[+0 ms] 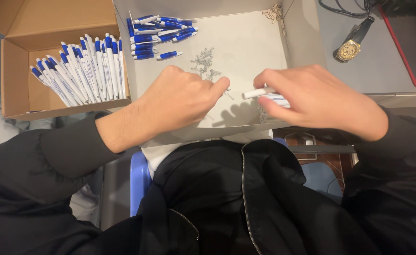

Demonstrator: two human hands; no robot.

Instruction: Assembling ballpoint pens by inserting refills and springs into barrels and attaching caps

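A white pen barrel (pixel 259 92) is gripped between the thumb and fingers of the right hand (pixel 317 100), its open end pointing toward the left hand (pixel 182 100). It is held low over the near edge of a shallow white tray (pixel 246 42), slightly right of the tray's middle. Just beneath the right fingers, part of another white and blue pen piece (pixel 278 99) can be seen. The left hand is curled, with the thumb and forefinger pinched together at the tip; whether a spring is held there cannot be told. A single small metal spring (pixel 228 95) lies on the tray floor just beside that fingertip, between the two hands.

Farther in, near the middle of the tray, a loose heap of small metal springs (pixel 205 61) is spread. Toward the tray's far left corner a pile of blue pen parts (pixel 160 35) is stacked. At the far right corner a small tangle of pale pieces (pixel 275 14) is seen against the wall.

To the left of the tray, an open cardboard box (pixel 16 75) is filled with assembled white and blue pens (pixel 78 71), laid side by side. To the right of the tray, on the grey surface, a gold-faced wristwatch (pixel 350 47) is lying beside dark cables (pixel 345 8). Both arms are covered by black jacket sleeves (pixel 38 165).
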